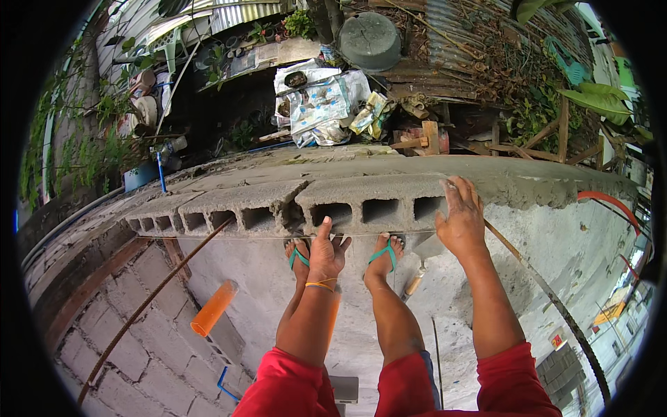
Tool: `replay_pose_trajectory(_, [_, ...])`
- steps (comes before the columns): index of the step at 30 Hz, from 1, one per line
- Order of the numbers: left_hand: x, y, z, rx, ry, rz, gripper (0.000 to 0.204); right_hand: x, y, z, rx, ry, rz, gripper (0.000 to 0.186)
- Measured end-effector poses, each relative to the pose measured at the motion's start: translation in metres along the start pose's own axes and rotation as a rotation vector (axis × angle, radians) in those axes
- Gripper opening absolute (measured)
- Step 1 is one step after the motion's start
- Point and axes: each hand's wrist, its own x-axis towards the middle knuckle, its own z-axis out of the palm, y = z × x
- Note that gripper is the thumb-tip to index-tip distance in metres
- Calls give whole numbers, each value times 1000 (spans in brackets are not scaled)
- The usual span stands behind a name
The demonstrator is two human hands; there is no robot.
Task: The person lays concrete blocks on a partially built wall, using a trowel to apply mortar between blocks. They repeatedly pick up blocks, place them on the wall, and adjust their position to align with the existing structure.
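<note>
Head view: our left hand (326, 251), fingers half-curled, and right hand (461, 224), spread, touch a hollow concrete block (375, 185) lying left-to-right, hollow side facing us.

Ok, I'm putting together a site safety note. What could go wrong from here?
Falling block: if the hollow concrete block slipped, it might strike the feet, which wear only open green flip-flops.

Disturbed line: the left hand is close to the thin string near the block's lower edge and might knock it.

Scrapes: the right hand is bare against the block's rough end, so a slip could graze the skin.
</note>
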Motion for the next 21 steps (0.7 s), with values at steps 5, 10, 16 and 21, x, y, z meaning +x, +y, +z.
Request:
replay_pose_trajectory(5, [12,-8,10,-116,-31,71,35,67,-2,27,-314,-512,39,60])
replay_pose_trajectory(10, [25,-10,6,-215,-25,49,21,79,13,56,-254,-541,-89,52])
replay_pose_trajectory(16, [28,-13,2,-204,-14,69,20,73,25,60,-183,-458,-161,50])
replay_pose_trajectory(21, [26,-14,-1,-234,-61,75,19,63,27,63,-153,-330,-255,47])
